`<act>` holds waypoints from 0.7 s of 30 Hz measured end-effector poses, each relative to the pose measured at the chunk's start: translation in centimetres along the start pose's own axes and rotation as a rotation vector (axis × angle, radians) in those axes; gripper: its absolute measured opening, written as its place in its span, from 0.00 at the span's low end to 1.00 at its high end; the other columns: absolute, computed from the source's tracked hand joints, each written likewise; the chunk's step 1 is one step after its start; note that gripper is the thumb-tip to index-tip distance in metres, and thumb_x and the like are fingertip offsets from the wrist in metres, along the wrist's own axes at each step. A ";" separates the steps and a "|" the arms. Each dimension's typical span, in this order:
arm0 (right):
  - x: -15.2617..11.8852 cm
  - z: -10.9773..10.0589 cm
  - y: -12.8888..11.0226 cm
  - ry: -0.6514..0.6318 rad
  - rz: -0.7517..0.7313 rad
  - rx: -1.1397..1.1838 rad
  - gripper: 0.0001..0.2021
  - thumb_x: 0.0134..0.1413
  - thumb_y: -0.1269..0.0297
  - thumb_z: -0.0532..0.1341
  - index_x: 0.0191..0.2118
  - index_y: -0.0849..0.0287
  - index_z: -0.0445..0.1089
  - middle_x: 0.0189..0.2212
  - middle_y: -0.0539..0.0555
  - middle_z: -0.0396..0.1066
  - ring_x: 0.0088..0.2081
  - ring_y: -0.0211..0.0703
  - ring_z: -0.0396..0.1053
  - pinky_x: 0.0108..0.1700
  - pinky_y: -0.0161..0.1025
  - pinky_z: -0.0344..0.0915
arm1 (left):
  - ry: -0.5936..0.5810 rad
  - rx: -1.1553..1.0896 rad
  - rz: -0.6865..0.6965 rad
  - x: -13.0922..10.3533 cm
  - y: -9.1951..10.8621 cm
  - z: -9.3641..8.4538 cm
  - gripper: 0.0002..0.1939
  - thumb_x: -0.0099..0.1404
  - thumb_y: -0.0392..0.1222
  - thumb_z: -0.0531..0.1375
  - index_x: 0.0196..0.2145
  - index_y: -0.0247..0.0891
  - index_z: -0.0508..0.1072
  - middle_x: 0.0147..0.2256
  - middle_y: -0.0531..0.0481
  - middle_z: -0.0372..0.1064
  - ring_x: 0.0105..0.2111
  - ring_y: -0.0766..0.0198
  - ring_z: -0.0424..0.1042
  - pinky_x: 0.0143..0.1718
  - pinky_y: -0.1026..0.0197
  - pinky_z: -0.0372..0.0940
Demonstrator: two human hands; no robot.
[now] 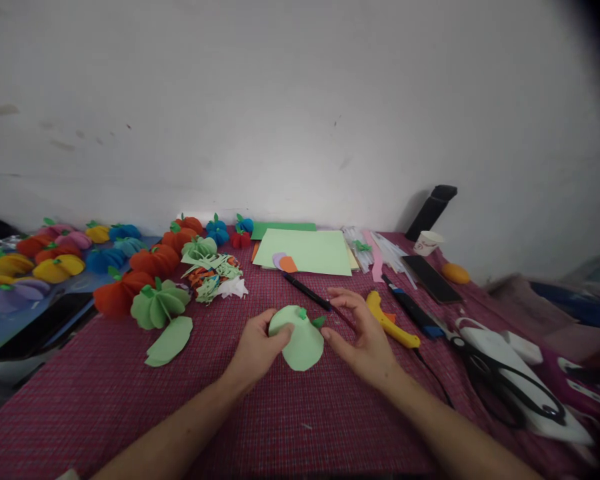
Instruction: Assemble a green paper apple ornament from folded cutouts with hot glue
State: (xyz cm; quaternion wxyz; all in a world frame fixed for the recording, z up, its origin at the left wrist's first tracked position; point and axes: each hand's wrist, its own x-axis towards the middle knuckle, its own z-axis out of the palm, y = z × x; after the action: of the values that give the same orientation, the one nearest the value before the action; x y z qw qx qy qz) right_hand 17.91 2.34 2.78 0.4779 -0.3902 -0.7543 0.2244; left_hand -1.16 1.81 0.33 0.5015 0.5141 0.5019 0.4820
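Light green round paper pieces (304, 348) are pinched at their left side by my left hand (261, 347), thumb on top. A small green stem (303, 313) stands at their upper edge, and a dark green paper leaf (319, 322) sticks out to the right. My right hand (363, 333) is just right of the pieces, with thumb and fingers apart and nothing between them. To the left, a light green paper pumpkin (159, 303) stands beside loose green paper cutouts (170, 341).
Colourful paper pumpkins (155, 261) and paper scraps (213, 277) lie left. Paper sheets (310, 250) and a black pen (306, 291) lie behind. At right are a yellow glue gun (391, 325), a cutter (414, 308), black scissors (505, 380), a phone (433, 279) and a cup (428, 243).
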 end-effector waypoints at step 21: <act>0.6 -0.9 0.3 -0.271 -0.471 -0.385 0.19 0.47 0.80 0.54 0.42 0.49 0.69 0.58 0.52 0.50 0.58 0.50 0.46 0.54 0.54 0.53 | -0.110 0.285 0.072 -0.9 0.3 0.5 0.06 0.53 0.40 0.56 0.24 0.35 0.64 0.21 0.57 0.56 0.22 0.71 0.55 0.21 0.69 0.54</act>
State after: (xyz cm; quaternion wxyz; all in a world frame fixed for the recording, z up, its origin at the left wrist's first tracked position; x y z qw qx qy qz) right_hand 18.68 2.97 3.25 0.3295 -0.2545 -0.9091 0.0111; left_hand -0.68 0.93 0.67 0.4326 0.6233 0.5183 0.3946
